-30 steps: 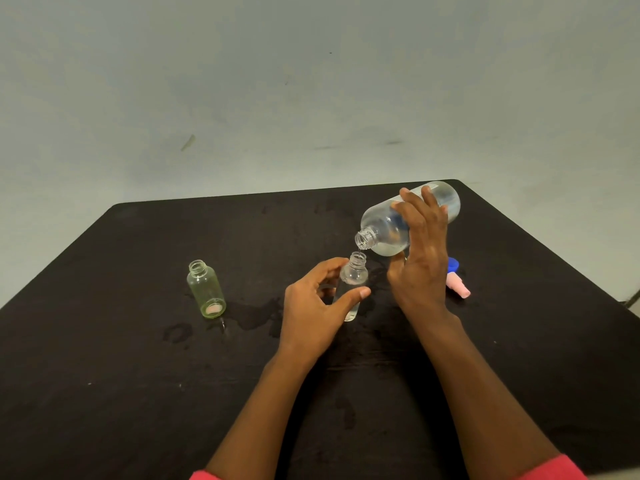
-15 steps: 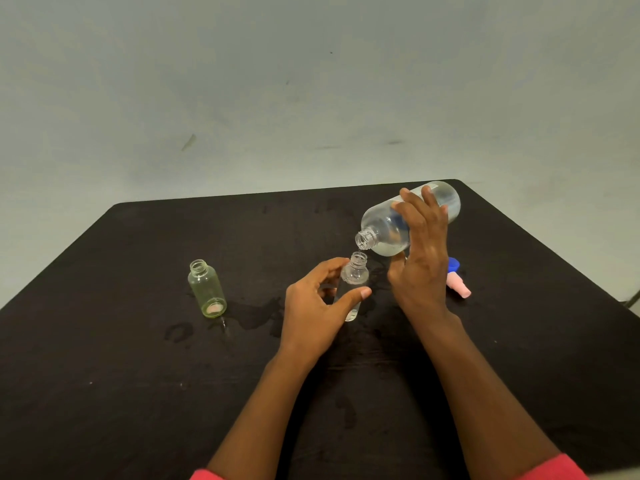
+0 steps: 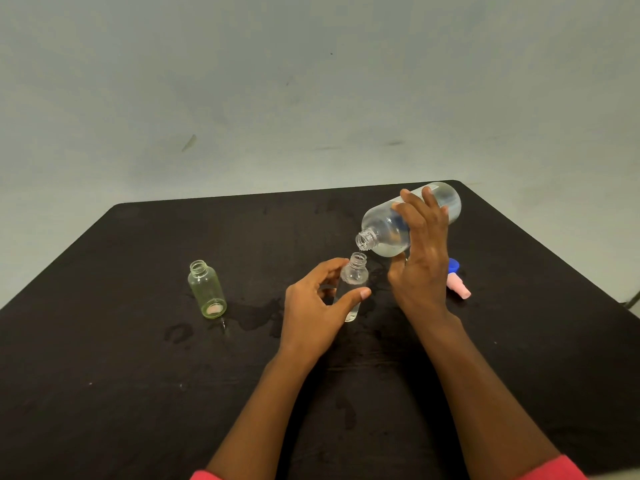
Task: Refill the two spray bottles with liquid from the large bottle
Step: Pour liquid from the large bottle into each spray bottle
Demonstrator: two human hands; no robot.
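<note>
Clear large bottle (image 3: pixel 388 230), gripped by the right hand (image 3: pixel 420 258), tilts its mouth just above the small clear bottle (image 3: pixel 352 285) the left hand (image 3: pixel 317 306) holds upright on the black table (image 3: pixel 138 375); a thin trickle seems to fall. Green bottle (image 3: pixel 207 289) stands apart.

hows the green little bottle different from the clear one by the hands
The green bottle is tinted; the clear bottle is colourless. The green bottle stands alone, untouched; the left hand holds the clear bottle under the large bottle's mouth. Both are small and uncapped.

- No lettering, brand, number or sign is legible.
- A faint pale patch on the large bottle (image 3: pixel 384 233), near its base, is too blurred to read.
</note>
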